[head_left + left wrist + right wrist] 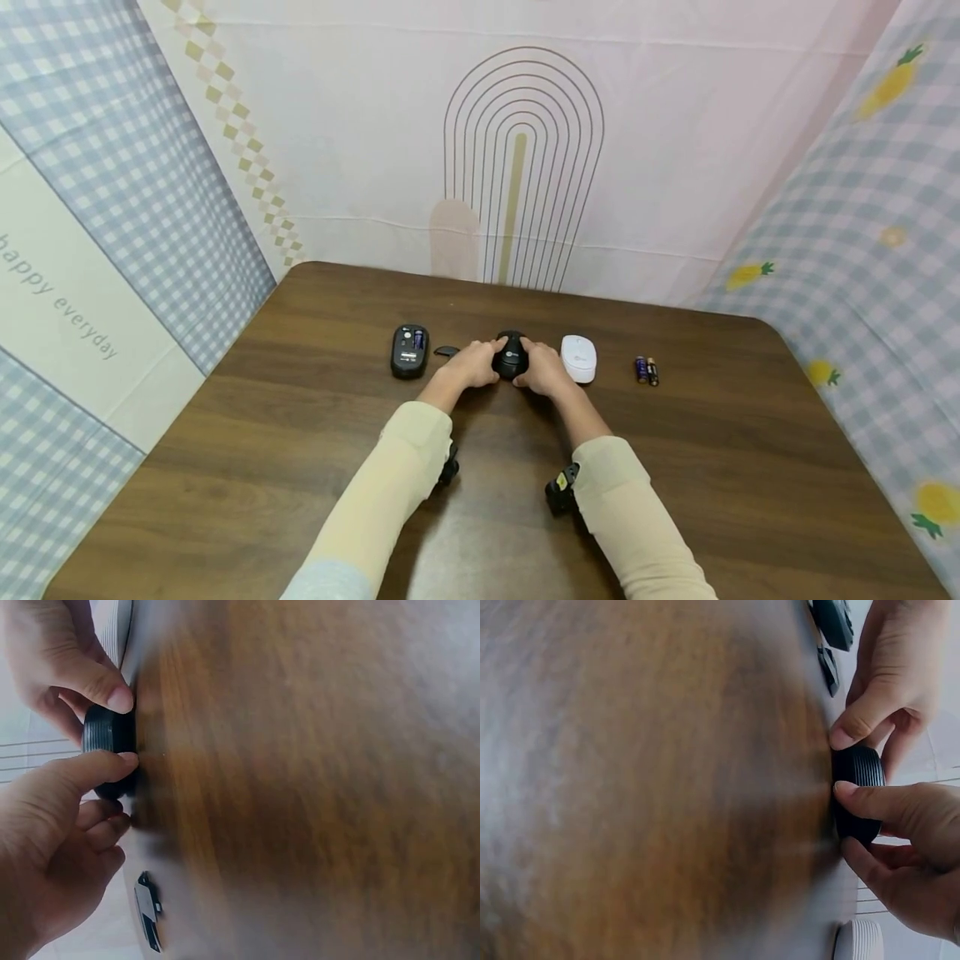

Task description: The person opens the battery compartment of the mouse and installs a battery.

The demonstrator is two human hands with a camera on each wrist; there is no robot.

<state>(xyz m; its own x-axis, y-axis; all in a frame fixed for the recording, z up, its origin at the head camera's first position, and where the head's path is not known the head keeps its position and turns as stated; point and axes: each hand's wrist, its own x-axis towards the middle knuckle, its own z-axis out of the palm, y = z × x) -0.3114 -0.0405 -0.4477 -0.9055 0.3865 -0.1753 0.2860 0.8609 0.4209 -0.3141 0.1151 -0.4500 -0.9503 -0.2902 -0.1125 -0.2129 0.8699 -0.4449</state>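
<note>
"Head view: where's the black mouse (512, 357)?"
"Near centre, long axis roughly twelve to six; left hand (476, 363) at its nine o'clock, right hand (542, 367) at three, neither nearer."
"Left wrist view?"
"Both hands grip it, thumbs (109, 765) on its near end."
"Right wrist view?"
"Both gripping; white mouse (865, 942) at six o'clock."

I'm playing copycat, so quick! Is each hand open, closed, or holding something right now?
Left hand: holding the black mouse, fingers gripping from the left.
Right hand: holding the same mouse, fingers gripping from the right.
</note>
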